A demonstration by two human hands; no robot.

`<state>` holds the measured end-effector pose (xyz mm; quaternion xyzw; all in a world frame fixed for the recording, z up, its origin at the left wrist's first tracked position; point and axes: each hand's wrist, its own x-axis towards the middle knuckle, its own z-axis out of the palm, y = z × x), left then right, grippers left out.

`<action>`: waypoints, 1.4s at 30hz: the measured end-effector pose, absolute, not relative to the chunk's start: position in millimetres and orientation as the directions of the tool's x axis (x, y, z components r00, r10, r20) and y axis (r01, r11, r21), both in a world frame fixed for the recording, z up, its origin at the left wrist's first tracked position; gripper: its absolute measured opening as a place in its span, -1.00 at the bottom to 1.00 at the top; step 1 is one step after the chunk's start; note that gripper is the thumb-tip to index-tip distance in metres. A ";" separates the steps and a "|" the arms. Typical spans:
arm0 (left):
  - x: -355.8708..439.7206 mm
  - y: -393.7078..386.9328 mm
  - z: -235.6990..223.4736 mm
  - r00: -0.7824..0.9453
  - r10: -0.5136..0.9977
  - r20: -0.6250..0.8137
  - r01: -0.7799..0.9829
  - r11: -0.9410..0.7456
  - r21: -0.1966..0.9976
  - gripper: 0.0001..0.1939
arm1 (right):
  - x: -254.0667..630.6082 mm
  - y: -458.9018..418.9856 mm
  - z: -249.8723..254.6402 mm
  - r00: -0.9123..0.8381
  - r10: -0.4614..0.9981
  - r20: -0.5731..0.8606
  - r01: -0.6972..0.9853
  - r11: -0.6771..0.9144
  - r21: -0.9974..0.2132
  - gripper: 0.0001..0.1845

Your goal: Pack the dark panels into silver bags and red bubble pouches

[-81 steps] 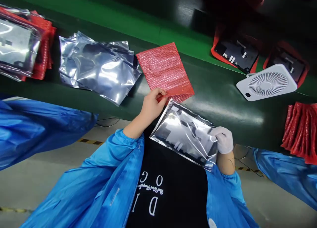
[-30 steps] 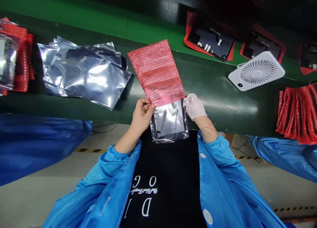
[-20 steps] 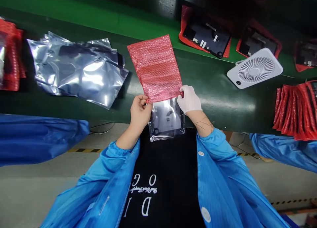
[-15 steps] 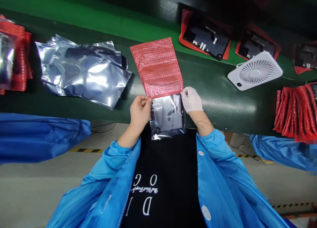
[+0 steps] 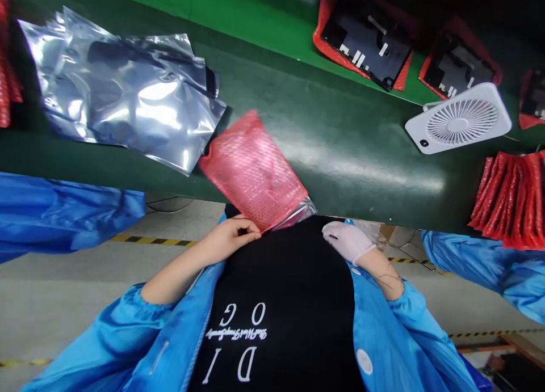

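A red bubble-wrap bag (image 5: 258,173) lies at a slant at the near edge of the bench. Out of its near opening shows the end of a clear plastic sleeve (image 5: 309,209), with a dark edge of the flat part inside. My bare left hand (image 5: 238,234) pinches the near corner of the bag between thumb and fingertips. White-gloved, my right hand (image 5: 347,241) is apart from the bag on its right, close to my black shirt. Its fingers are curled together, with nothing visible in them.
Silvery bags (image 5: 128,102) lie in a pile on the left of the green bench (image 5: 361,171). Dark flat parts (image 5: 370,46) rest on red bags at the back right. A white fan (image 5: 460,119) and a row of red bags (image 5: 506,199) are on the right. Blue sleeves (image 5: 63,213) show either side.
The bag has come towards me and turned, and the sleeved part is now mostly inside it. My right hand has let go of the bag and moved nearer my body.
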<state>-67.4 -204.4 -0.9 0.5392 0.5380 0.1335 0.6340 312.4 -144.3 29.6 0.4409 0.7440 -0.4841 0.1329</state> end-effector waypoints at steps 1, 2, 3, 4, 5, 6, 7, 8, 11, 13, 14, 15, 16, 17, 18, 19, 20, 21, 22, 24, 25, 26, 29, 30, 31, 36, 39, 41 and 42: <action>-62.8 -206.2 -1.0 0.329 0.786 -0.523 0.412 0.379 0.829 -0.61 | 311.6 -143.4 29.4 -0.516 0.620 -0.590 0.785 0.067 -0.616 -0.78; -56.3 -206.6 -0.5 0.269 0.822 -0.501 0.408 0.374 0.833 -0.61 | 309.2 -139.0 28.9 -0.444 0.713 -0.543 0.765 -0.014 -0.644 -0.83; -49.0 -205.9 0.7 0.219 0.849 -0.482 0.397 0.374 0.838 -0.61 | 305.4 -131.8 27.8 -0.373 0.788 -0.491 0.725 -0.083 -0.684 -0.90; -41.8 -204.4 2.6 0.193 0.863 -0.467 0.381 0.373 0.846 -0.61 | 300.2 -122.7 26.0 -0.316 0.840 -0.441 0.672 -0.130 -0.729 -0.83; -35.7 -202.4 5.0 0.198 0.869 -0.454 0.361 0.366 0.857 -0.62 | 294.2 -112.4 23.6 -0.288 0.869 -0.401 0.617 -0.152 -0.773 -0.67; -31.3 -200.0 7.8 0.230 0.868 -0.440 0.342 0.351 0.872 -0.62 | 288.0 -101.7 20.8 -0.295 0.880 -0.373 0.569 -0.152 -0.809 -0.50; -28.6 -197.3 10.8 0.279 0.863 -0.421 0.325 0.328 0.887 -0.62 | 282.1 -91.3 18.0 -0.328 0.877 -0.350 0.535 -0.133 -0.834 -0.36; -27.7 -194.5 13.8 0.331 0.855 -0.400 0.308 0.303 0.902 -0.62 | 277.0 -81.8 15.5 -0.369 0.869 -0.329 0.518 -0.101 -0.849 -0.29; -29.4 -185.7 21.2 0.449 0.833 -0.324 0.257 0.227 0.940 -0.61 | 267.7 -62.3 11.9 -0.500 0.818 -0.284 0.533 0.033 -0.845 -0.39; -28.3 -180.6 22.9 0.468 0.838 -0.282 0.224 0.196 0.955 -0.61 | 265.3 -57.9 13.0 -0.507 0.814 -0.283 0.585 0.084 -0.807 -0.57; -26.0 -178.4 22.4 0.452 0.851 -0.266 0.208 0.190 0.960 -0.63 | 264.7 -57.9 14.1 -0.465 0.837 -0.289 0.621 0.075 -0.780 -0.66; -22.8 -176.4 20.9 0.414 0.874 -0.253 0.190 0.190 0.963 -0.65 | 264.4 -59.1 15.4 -0.390 0.874 -0.291 0.657 0.043 -0.752 -0.74; -18.8 -174.5 18.6 0.348 0.904 -0.247 0.172 0.198 0.965 -0.65 | 264.2 -61.2 16.7 -0.292 0.913 -0.287 0.685 -0.010 -0.729 -0.80; -14.8 -172.6 15.7 0.260 0.933 -0.247 0.154 0.213 0.965 -0.65 | 264.3 -64.1 17.8 -0.189 0.941 -0.280 0.695 -0.073 -0.715 -0.84; -10.9 -170.6 12.2 0.158 0.954 -0.253 0.134 0.233 0.963 -0.65 | 264.6 -67.5 18.4 -0.098 0.957 -0.272 0.689 -0.132 -0.713 -0.85; -7.7 -168.5 8.5 0.052 0.963 -0.264 0.112 0.257 0.960 -0.64 | 265.0 -71.5 18.5 -0.027 0.963 -0.269 0.671 -0.182 -0.719 -0.84; -5.1 -166.5 4.8 -0.045 0.960 -0.277 0.090 0.280 0.956 -0.64 | 265.5 -75.7 17.7 0.022 0.961 -0.276 0.645 -0.225 -0.730 -0.81; -3.1 -164.8 1.1 -0.126 0.949 -0.288 0.069 0.298 0.952 -0.63 | 266.0 -80.3 16.0 0.049 0.954 -0.297 0.612 -0.264 -0.746 -0.76; -1.4 -163.6 -2.4 -0.185 0.938 -0.294 0.047 0.308 0.950 -0.61 | 266.5 -84.9 13.6 0.059 0.943 -0.329 0.570 -0.302 -0.764 -0.70; 2.5 -163.2 -8.2 -0.228 0.926 -0.301 -0.016 0.306 0.952 -0.56 | 266.9 -93.3 7.2 0.051 0.913 -0.404 0.468 -0.379 -0.798 -0.58; 5.2 -163.9 -10.5 -0.216 0.927 -0.306 -0.057 0.301 0.952 -0.53 | 267.1 -96.6 4.0 0.046 0.900 -0.434 0.416 -0.412 -0.811 -0.53; 8.2 -164.8 -12.4 -0.184 0.932 -0.313 -0.102 0.299 0.949 -0.51 | 267.2 -98.9 1.1 0.048 0.890 -0.454 0.367 -0.438 -0.820 -0.50; 14.8 -163.7 -15.1 -0.012 0.938 -0.346 -0.204 0.337 0.919 -0.41 | 268.8 -97.7 -3.4 0.068 0.881 -0.468 0.283 -0.466 -0.838 -0.47; 14.7 -160.7 -15.3 0.033 0.936 -0.351 -0.209 0.350 0.913 -0.28 | 269.8 -94.4 -3.5 0.060 0.882 -0.468 0.270 -0.466 -0.843 -0.45; 13.2 -156.1 -15.0 0.059 0.937 -0.345 -0.197 0.349 0.916 -0.14 | 271.2 -90.0 -3.2 0.041 0.883 -0.468 0.258 -0.462 -0.849 -0.42; 1.3 -131.5 -10.6 0.065 0.951 -0.301 0.050 0.298 0.953 -0.38 | 279.7 -67.8 3.3 -0.079 0.827 -0.556 0.267 -0.520 -0.811 -0.35; 12.2 -135.2 -9.7 -0.149 0.929 -0.339 0.001 0.343 0.939 -0.59 | 279.9 -72.1 9.5 0.042 0.858 -0.512 0.317 -0.497 -0.808 -0.34; 25.0 -142.7 -11.8 -0.296 0.886 -0.357 -0.073 0.352 0.933 -0.60 | 277.3 -84.6 13.6 0.094 0.884 -0.458 0.382 -0.457 -0.803 -0.35; 30.8 -145.8 -13.5 -0.362 0.862 -0.355 -0.091 0.347 0.934 -0.61 | 275.7 -92.3 15.3 0.062 0.884 -0.464 0.421 -0.444 -0.791 -0.36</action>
